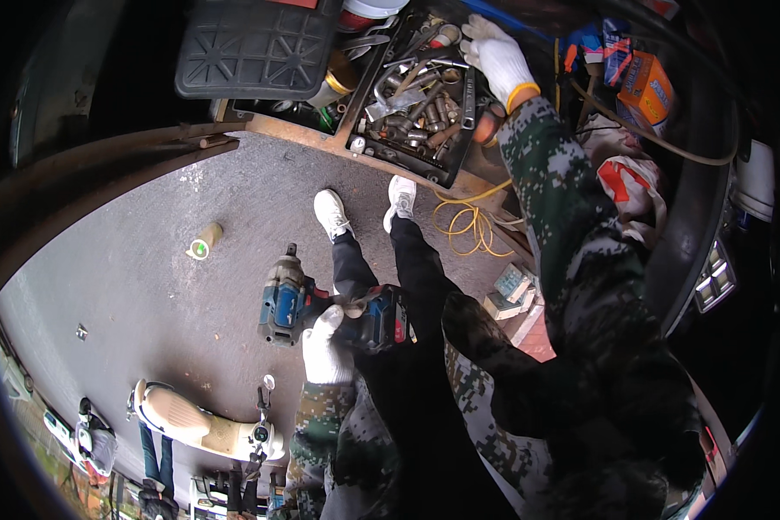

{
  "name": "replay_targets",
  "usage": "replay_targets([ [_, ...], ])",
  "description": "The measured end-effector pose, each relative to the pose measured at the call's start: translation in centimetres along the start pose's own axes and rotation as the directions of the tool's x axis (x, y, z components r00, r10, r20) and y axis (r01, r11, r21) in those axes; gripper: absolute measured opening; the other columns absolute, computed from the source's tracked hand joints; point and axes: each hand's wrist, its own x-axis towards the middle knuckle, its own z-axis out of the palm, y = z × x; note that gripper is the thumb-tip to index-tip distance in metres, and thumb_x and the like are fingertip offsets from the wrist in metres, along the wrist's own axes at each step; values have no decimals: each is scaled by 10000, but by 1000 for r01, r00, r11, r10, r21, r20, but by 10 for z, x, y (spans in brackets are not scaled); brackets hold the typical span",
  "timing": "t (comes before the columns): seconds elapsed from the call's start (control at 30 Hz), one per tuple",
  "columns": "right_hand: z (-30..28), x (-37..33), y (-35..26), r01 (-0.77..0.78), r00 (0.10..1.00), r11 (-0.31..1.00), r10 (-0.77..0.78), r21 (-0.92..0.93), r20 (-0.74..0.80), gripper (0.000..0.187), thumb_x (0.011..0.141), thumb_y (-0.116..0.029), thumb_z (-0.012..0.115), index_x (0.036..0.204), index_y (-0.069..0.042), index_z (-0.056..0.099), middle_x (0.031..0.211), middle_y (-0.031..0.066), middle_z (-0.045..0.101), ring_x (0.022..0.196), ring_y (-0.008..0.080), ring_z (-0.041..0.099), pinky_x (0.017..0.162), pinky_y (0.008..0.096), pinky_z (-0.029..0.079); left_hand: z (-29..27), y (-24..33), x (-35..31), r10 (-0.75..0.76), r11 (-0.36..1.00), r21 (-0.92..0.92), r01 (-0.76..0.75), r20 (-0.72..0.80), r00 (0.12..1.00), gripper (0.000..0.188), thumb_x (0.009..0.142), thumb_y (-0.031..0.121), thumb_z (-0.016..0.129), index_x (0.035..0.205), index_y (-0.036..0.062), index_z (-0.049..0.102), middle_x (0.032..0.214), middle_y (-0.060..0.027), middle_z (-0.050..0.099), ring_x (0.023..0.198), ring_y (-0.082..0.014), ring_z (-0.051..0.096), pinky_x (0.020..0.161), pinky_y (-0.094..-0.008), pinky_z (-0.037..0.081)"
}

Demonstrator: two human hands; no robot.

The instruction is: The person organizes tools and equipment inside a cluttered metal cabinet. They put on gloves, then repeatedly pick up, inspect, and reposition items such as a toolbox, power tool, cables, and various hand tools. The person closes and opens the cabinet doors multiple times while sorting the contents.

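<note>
My left hand (328, 350), in a white glove, is wrapped around the grip of a blue and black cordless impact wrench (282, 303). The tool is held in front of my body, its square drive toward the tray and its battery (386, 316) to the right. My right hand (497, 59), also gloved, reaches out to the far right corner of a black tray (445, 179). Its fingers are spread with nothing seen in them. Inside the tray lie many metal sockets (416, 134), and a flat spanner (469, 100) rests along the right side.
Left of the tray sits a black plastic case (256, 52). Yellow hose (466, 227) coils below the tray's wooden ledge. An orange box (646, 91) and rags (628, 186) lie at right. On the ground are a can (204, 241), blocks (511, 290) and a parked scooter (178, 412); people stand beyond.
</note>
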Motion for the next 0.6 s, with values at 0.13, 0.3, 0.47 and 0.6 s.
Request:
replay_targets([
  [0.13, 18, 13, -31, 183, 976, 799, -76, -573, 206, 560, 1083, -179, 658, 1633, -95, 594, 1473, 102, 758, 1324, 313, 729, 1147, 416, 555, 17, -3, 2, 25, 999, 33, -29, 107, 994, 241, 1004, 185, 758, 1146, 1, 696, 998, -108, 762, 1075, -287, 744, 1042, -457, 603],
  [0.3, 67, -17, -11, 445, 879, 23, 183, -895, 441, 652, 1000, -374, 710, 1616, -182, 616, 1695, 30, 556, 1585, 263, 475, 1332, 495, 301, 45, -19, 3, -51, 997, 55, 50, 18, 999, 341, 976, 177, 790, 1202, -77, 770, 1074, -192, 835, 1061, -309, 791, 1046, -469, 615],
  [0.47, 24, -6, -11, 654, 756, -279, 257, -703, 602, 512, 848, -204, 776, 1360, -187, 799, 1606, 52, 633, 1549, 331, 510, 1344, 534, 313, 59, -17, 4, 17, 998, 64, -23, 98, 995, 279, 961, 158, 794, 1117, -74, 803, 1089, -186, 834, 1041, -289, 785, 1037, -449, 606],
  [0.6, 8, -22, -31, 737, 670, -206, 350, -644, 655, 560, 803, -174, 724, 1356, -172, 810, 1589, 76, 656, 1615, 351, 458, 1341, 568, 321, 62, -11, 0, 49, 996, 71, -54, 78, 996, 260, 959, 151, 795, 1102, -65, 804, 1082, -187, 834, 1037, -288, 786, 1030, -449, 611],
])
